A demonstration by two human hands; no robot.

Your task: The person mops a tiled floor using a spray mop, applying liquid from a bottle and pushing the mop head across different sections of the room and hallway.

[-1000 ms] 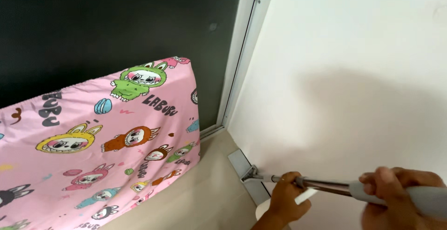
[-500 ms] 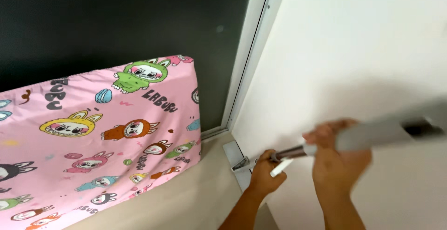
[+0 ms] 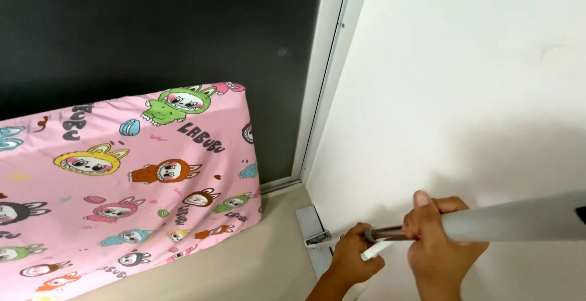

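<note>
Lowered again toward level, the grey pole (image 3: 513, 220) sits clenched in my right hand (image 3: 441, 247) while my left hand (image 3: 355, 258) grips its metal shaft (image 3: 390, 235), steadying the flat head (image 3: 312, 235) against the wall (image 3: 464, 93).

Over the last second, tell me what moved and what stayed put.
The right hand slid along the grey mop handle toward the left hand, and the handle swung up, then levelled. Both hands kept their grip; the mop head stayed at the wall's base, the pink cartoon-print mattress unmoved.

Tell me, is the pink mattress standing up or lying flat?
Standing up: the mattress rests on its edge on the floor, leaning against the dark wall.
</note>
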